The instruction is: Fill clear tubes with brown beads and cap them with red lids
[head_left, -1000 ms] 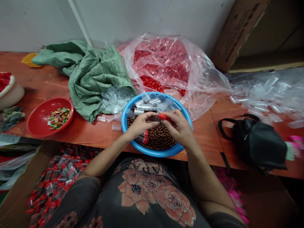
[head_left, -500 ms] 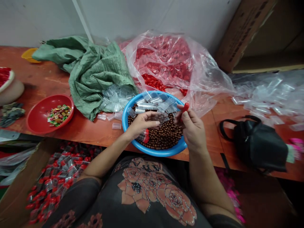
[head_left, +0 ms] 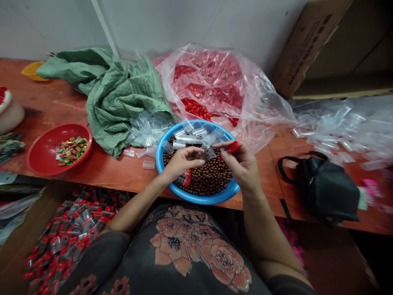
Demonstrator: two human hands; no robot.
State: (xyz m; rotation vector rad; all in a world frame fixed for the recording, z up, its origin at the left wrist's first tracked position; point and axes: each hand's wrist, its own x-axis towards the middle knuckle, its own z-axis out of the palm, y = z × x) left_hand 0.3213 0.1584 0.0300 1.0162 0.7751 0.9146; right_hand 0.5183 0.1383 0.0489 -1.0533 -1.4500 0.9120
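Note:
My left hand point(head_left: 180, 163) is closed over a blue basin, with a clear plastic tube point(head_left: 210, 154) between thumb and fingers. Under its palm shows a red-capped tube point(head_left: 186, 178) with dark contents; whether the hand grips it too I cannot tell. My right hand point(head_left: 245, 168) pinches a red plastic cap point(head_left: 233, 146) beside the clear tube's end, above the basin's right side. Small round brown balls point(head_left: 211, 178) fill the blue basin point(head_left: 202, 199). Several empty clear tubes point(head_left: 187, 139) lie on the balls at the far side.
A plastic bag of red caps point(head_left: 211, 82) stands behind the basin, beside a green cloth point(head_left: 123, 98). A red bowl point(head_left: 39, 157) holds wrapped pieces at left. Capped tubes point(head_left: 73, 229) fill a box below. At right are a black bag point(head_left: 325, 188) and loose clear tubes point(head_left: 340, 123).
My right hand has moved slightly left and turned, bringing the red cap from upright to tilted, nearer the clear tube. My left hand keeps its hold. The view has shifted a little.

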